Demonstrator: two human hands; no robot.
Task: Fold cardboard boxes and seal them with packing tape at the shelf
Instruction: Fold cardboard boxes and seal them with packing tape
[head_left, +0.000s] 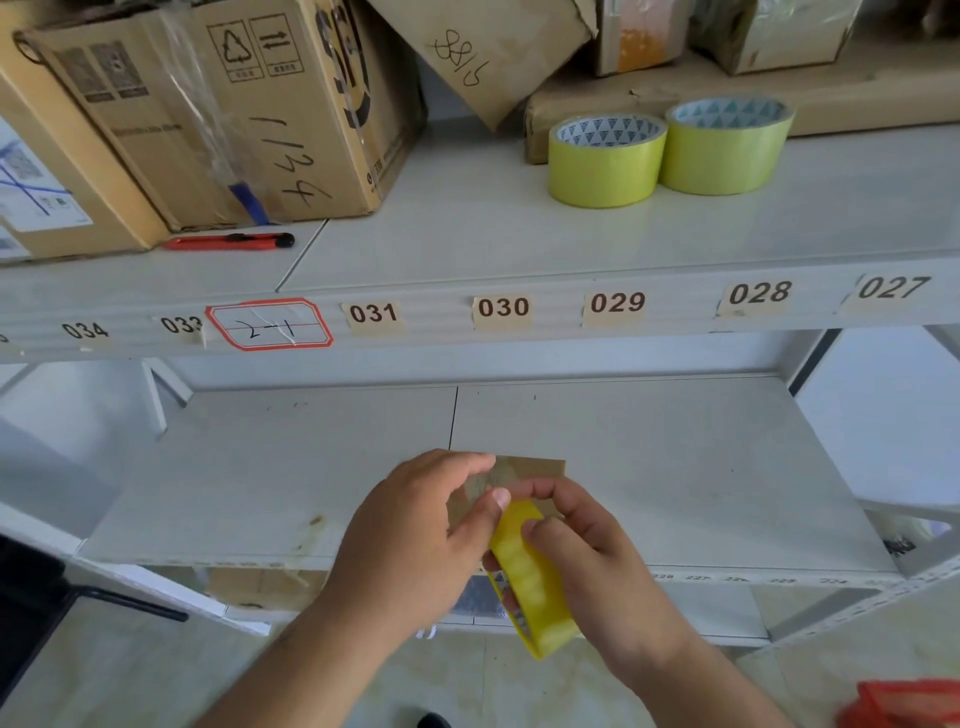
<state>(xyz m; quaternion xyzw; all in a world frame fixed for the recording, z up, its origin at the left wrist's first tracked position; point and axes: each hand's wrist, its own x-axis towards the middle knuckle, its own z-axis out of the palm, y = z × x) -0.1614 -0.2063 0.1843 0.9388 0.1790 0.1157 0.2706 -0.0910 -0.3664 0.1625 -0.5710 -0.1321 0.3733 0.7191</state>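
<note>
Between both hands, yellow tape roll (532, 577) against small cardboard box (524, 470).

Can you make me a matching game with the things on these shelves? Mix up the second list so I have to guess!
Things:
1. two yellow-green tape rolls
2. red and black utility knife
3. yellow tape roll
4. small flat piece of brown cardboard

Places:
A. on the lower shelf, behind the hands
B. held in the right hand
C. side by side on the upper shelf, above labels 029 and 028
D. on the upper shelf, in front of the box marked 1134

Pairs: 1-C, 2-D, 3-B, 4-A
</note>
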